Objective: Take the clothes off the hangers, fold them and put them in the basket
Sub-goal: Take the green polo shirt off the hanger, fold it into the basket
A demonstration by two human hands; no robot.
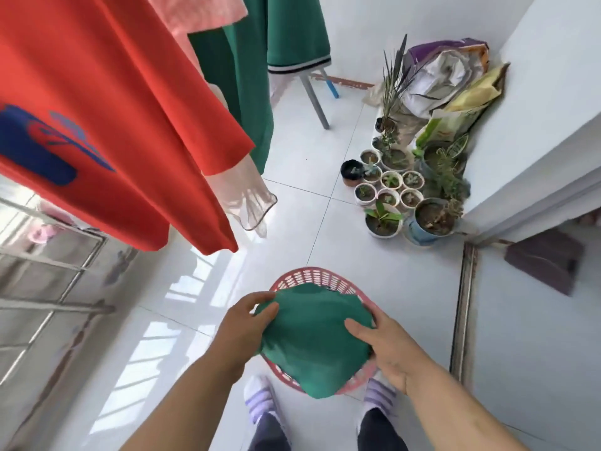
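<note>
You have a single view: a wide-angle camera on your head, facing forward and steeply down at the floor (325, 203). Your left hand (242, 323), right hand (387, 349) and the green garment (312, 340) they hold sit close beneath it, low centre; your feet (260, 398) lie near the bottom edge.

Surfaces: cloth, plastic, tile, metal.

Folded green garment (312, 343) at 6 o'clock: matt, smooth cloth, soft creases. Basket (309, 275) under it: pink plastic, open lattice, slight sheen. Floor (374, 281): white tile, glossy, mirrors the window light. Red garment (113, 92) at 10 o'clock: matt cloth with a flat blue print (35, 151); sheer sleeve (247, 196) at its cuff, filmy, see-through. Hanging green garment (292, 30) at 12 o'clock: matt cloth, ribbed striped hem. Rack leg (313, 99) below it: grey metal, dull. Pots (382, 234) at 3 o'clock: mostly white, smooth, glazed look; soil rough. Bags (439, 73) at 2 o'clock: crinkled, partly glossy. Door track (465, 304) at 4 o'clock: worn, grimy metal.
</note>
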